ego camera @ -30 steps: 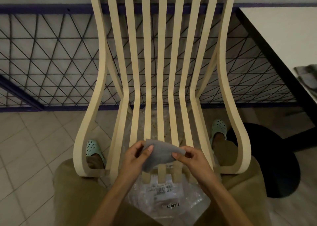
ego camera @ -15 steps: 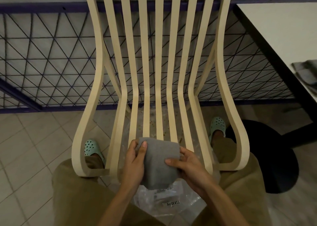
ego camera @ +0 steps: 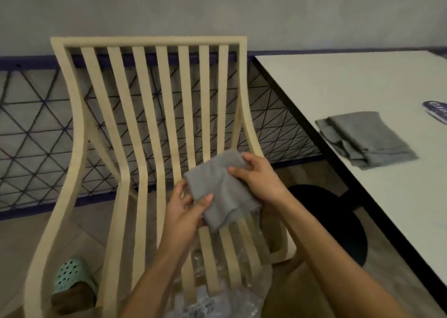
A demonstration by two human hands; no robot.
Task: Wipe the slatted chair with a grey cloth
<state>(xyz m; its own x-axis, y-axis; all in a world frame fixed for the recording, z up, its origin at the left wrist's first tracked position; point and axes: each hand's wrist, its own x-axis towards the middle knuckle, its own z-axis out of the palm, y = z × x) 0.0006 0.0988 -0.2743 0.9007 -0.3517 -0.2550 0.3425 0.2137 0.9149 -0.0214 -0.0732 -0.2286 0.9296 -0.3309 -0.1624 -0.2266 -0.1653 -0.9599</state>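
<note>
Both hands grasping the grey cloth (ego camera: 221,192). Left hand (ego camera: 183,211) pinches its lower-left edge, thumb on top. Right hand (ego camera: 260,175) grips the upper-right edge, fingers curled over it.

Change: a second ago the cloth is a small bunch between the hands, low over the seat front; half a second ago it is spread into a flat pad. Now hands and cloth are higher and further right, in front of the lower back slats of the slatted chair (ego camera: 145,124). Cannot tell whether the cloth touches the slats. Judgement: cloth is readied and wiping is about to start or just starting; almost all of the chair is left to do.

Containers: one only, a clear plastic bag (ego camera: 217,300) below the wrists, seen through the seat slats. Printed label visible; contents cannot be made out.

Right of the right hand, well apart: table (ego camera: 338,88) with folded spare cloths (ego camera: 367,138).
</note>
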